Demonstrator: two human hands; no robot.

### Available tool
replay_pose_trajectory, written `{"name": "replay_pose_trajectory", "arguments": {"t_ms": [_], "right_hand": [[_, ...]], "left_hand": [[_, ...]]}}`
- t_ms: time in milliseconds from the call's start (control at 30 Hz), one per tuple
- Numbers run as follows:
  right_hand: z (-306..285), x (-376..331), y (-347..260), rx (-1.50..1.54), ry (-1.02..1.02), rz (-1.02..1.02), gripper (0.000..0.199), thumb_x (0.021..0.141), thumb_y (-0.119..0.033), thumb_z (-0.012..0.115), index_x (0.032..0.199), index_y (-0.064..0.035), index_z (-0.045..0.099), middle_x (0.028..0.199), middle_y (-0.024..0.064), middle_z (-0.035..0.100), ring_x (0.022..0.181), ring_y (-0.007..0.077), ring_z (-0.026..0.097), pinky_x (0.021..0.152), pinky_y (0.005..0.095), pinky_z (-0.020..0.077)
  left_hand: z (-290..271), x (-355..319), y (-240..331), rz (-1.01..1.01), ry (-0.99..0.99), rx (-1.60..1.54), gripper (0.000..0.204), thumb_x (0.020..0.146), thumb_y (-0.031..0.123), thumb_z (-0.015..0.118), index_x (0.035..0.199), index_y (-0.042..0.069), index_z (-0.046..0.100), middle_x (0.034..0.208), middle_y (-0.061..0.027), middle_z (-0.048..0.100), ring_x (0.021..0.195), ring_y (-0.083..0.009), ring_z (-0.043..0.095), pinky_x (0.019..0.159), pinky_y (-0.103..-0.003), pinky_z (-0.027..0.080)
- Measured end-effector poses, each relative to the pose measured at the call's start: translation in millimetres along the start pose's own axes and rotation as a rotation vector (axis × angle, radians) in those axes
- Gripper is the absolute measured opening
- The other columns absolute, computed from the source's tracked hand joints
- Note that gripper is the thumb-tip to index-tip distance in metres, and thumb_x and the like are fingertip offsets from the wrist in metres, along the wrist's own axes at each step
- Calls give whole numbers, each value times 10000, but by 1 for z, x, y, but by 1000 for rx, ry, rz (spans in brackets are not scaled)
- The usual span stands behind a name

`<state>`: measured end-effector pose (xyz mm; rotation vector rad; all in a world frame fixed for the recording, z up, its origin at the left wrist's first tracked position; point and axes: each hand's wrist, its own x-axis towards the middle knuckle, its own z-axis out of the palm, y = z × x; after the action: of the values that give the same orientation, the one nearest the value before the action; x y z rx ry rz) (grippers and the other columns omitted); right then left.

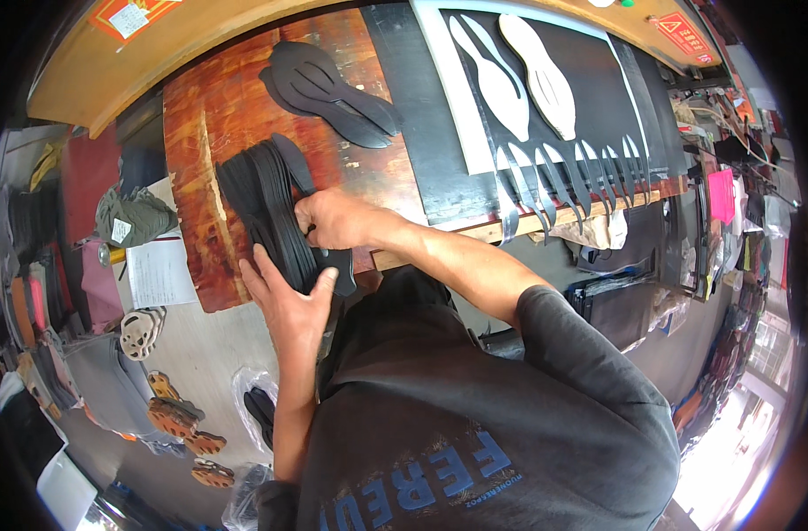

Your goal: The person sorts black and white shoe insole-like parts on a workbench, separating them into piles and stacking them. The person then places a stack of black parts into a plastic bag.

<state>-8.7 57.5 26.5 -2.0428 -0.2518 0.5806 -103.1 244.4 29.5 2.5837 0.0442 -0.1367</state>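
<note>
A thick stack of thin black insole-shaped pieces (266, 208) stands on edge, fanned lengthwise, on the worn reddish-brown board. My left hand (289, 305) straddles the near end of this stack, fingers spread along its left side and thumb on the right, gripping it. Against the stack's right side is my right hand (337, 219), its fingers curled closed; a small dark bit shows at them, but what they hold is hidden. Farther back lie several loose black insole-shaped pieces (320, 84) with slits, overlapping one another.
Right of the brown board (213, 265), two white slitted sole shapes (541, 75) lie on a black surface inside a white frame (452, 66). Several curved strips (559, 177) line the table's near edge. A wooden shelf (76, 84) runs along the back. Paper (160, 274) lies at the left.
</note>
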Motion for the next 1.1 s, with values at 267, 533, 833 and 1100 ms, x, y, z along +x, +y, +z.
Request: {"name": "replay_pose_trajectory", "arguments": {"t_ms": [267, 533, 833, 1100], "right_hand": [[15, 0, 35, 690, 50, 180, 142, 895, -11, 821, 948, 20, 692, 840, 102, 751, 756, 173, 748, 654, 326, 604], [13, -109, 19, 963, 116, -194, 152, 919, 48, 826, 931, -1, 682, 947, 120, 805, 880, 132, 751, 769, 298, 613], [57, -81, 19, 879, 50, 412, 534, 998, -99, 540, 1488, 114, 538, 1120, 241, 721, 790, 293, 762, 701, 386, 674], [114, -62, 13, 400, 187, 108, 619, 1007, -206, 564, 1522, 128, 492, 1357, 392, 629, 1292, 472, 635, 1105, 458, 507]], "left_hand": [[37, -12, 6, 266, 40, 388, 1088, 784, 548, 866, 1675, 175, 364, 1687, -369, 214, 1524, -622, 284, 1123, -759, 401], [33, -16, 0, 236, -76, 313, 841, 924, 385, 767, 1651, 144, 418, 1693, -379, 198, 1537, -636, 239, 1120, -782, 373], [5, -6, -19, 225, -13, -91, 617, 922, 61, 567, 1537, 16, 564, 1650, -392, 346, 1537, -527, 373, 1235, -537, 366], [-1, 2, -26, 79, -58, -378, 707, 899, -3, 503, 1604, 3, 451, 1661, -299, 393, 1547, -394, 400, 1253, -452, 344]]}}
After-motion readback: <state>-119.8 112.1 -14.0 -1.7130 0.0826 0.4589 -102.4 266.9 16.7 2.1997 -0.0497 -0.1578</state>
